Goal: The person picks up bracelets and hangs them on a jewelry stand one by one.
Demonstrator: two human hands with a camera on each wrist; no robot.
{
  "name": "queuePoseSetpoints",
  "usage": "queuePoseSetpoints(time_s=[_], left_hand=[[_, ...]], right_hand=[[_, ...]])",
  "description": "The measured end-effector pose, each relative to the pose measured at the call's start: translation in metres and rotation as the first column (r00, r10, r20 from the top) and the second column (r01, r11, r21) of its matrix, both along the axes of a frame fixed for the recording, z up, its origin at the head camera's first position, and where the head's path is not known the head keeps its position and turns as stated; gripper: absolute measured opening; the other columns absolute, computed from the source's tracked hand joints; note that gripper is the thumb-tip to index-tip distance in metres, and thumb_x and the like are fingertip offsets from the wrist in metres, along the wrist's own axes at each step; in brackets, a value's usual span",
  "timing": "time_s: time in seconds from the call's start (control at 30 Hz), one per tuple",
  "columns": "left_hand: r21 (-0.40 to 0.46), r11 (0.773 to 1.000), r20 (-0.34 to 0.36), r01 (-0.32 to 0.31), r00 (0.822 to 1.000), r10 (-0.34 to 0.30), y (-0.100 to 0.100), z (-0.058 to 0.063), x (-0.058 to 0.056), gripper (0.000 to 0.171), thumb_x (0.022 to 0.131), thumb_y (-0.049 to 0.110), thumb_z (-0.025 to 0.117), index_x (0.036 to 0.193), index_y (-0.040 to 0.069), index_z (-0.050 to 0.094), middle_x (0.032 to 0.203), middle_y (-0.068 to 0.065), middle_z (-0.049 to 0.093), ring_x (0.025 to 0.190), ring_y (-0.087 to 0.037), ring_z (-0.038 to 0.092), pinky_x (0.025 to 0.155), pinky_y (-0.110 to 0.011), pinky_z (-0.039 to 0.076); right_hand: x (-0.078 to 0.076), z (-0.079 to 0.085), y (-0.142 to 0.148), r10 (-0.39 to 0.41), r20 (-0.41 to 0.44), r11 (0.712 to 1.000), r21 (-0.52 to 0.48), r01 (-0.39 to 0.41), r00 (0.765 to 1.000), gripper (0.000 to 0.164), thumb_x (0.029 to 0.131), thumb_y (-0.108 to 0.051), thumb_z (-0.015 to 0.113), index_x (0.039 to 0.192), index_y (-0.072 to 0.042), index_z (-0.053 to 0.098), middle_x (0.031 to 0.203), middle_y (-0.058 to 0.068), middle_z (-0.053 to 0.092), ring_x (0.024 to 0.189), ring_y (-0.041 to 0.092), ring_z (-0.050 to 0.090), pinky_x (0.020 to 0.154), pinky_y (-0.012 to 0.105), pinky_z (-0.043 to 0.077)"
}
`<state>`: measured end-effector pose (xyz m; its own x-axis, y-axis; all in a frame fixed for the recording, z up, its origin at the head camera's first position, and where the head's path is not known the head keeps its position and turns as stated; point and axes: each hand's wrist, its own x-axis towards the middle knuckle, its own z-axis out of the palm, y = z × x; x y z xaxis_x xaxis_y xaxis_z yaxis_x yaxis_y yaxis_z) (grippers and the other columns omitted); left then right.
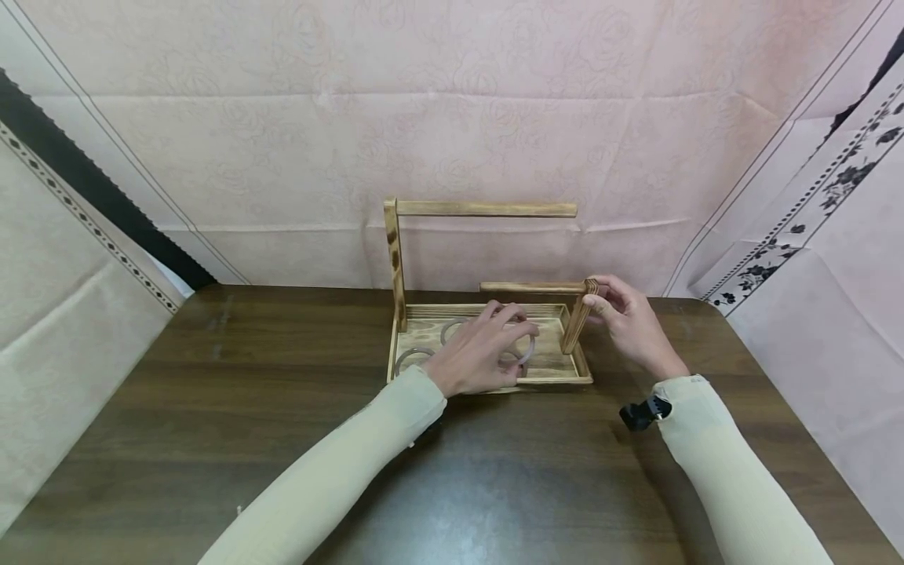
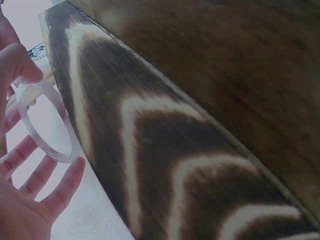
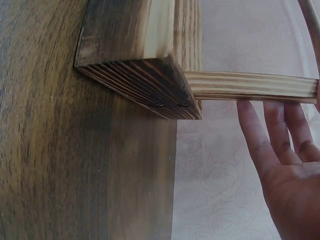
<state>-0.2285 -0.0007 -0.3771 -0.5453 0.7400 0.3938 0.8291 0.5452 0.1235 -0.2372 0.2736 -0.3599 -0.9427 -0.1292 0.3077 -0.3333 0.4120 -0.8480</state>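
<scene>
A wooden bangle stand has a shallow tray (image 1: 582, 369), a tall post with a long bar (image 1: 487, 209) at left, and a shorter post (image 1: 575, 326) with a lower bar (image 1: 523, 288) at right. My left hand (image 1: 483, 349) reaches over the tray and pinches a pale translucent bangle (image 2: 59, 156) between thumb and fingers. Partly behind that hand, more bangles (image 1: 399, 361) lie in the tray. At the top of the shorter post, my right hand (image 1: 628, 326) grips the wood; in the right wrist view its fingers (image 3: 257, 132) lie against the post's side.
The stand sits near the far edge of a dark wooden table (image 1: 233, 408). A pale patterned cloth (image 1: 452, 141) hangs right behind it, with more cloth at both sides. A black strap device (image 1: 646, 412) is on the right wrist.
</scene>
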Motion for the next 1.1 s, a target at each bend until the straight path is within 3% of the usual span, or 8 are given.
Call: queuePoseSetpoints(time_s=[0.3,0.53,0.67,0.97,1.1], left_hand=[[0.033,0.999,0.003,-0.021,1.0,0.021,-0.006,0.002,0.003,0.055,0.08,0.023,0.076,0.133,0.025,0.06,0.141,-0.002,0.053,0.119,-0.021,0.051,0.067,-0.023,0.054],[0.063,0.998,0.006,-0.029,1.0,0.029,-0.012,0.002,0.006,0.055,0.08,0.023,0.075,0.133,0.026,0.06,0.14,-0.002,0.053,0.118,-0.024,0.053,0.07,-0.027,0.054],[0.088,0.996,0.003,-0.031,1.0,0.03,-0.014,0.001,0.007,0.054,0.08,0.022,0.075,0.132,0.026,0.06,0.139,-0.002,0.054,0.119,-0.023,0.051,0.069,-0.028,0.054],[0.109,0.993,-0.038,-0.045,0.998,0.049,-0.021,0.0,0.01,0.057,0.08,0.019,0.075,0.134,0.026,0.06,0.14,0.0,0.053,0.123,-0.023,0.05,0.058,-0.023,0.049],[0.12,0.992,-0.042,-0.043,0.998,0.049,-0.026,0.002,0.011,0.056,0.08,0.018,0.075,0.134,0.026,0.06,0.14,0.0,0.053,0.124,-0.023,0.05,0.063,-0.025,0.052]], right_hand=[[0.001,0.0,0.0,-0.004,0.005,1.0,0.004,0.004,1.0,0.028,0.104,-0.01,0.057,0.127,0.005,0.055,0.1,-0.006,0.062,0.093,-0.003,0.064,0.084,0.024,0.063],[0.0,-0.001,0.0,0.001,0.0,1.0,-0.006,-0.001,1.0,0.027,0.104,-0.01,0.057,0.126,0.005,0.055,0.101,-0.003,0.062,0.093,-0.003,0.064,0.085,0.029,0.064],[0.0,-0.001,0.0,0.002,-0.002,1.0,-0.006,-0.002,1.0,0.027,0.104,-0.01,0.057,0.127,0.005,0.055,0.101,-0.004,0.062,0.093,-0.003,0.064,0.084,0.026,0.064],[0.0,-0.001,0.0,0.003,-0.005,1.0,-0.018,-0.003,1.0,0.028,0.104,-0.011,0.057,0.127,0.005,0.054,0.1,-0.008,0.062,0.093,-0.003,0.064,0.085,0.03,0.064],[0.0,-0.001,0.0,0.003,-0.008,1.0,-0.016,-0.003,1.0,0.029,0.104,-0.011,0.057,0.127,0.005,0.054,0.1,-0.008,0.062,0.093,-0.003,0.064,0.085,0.029,0.064]])
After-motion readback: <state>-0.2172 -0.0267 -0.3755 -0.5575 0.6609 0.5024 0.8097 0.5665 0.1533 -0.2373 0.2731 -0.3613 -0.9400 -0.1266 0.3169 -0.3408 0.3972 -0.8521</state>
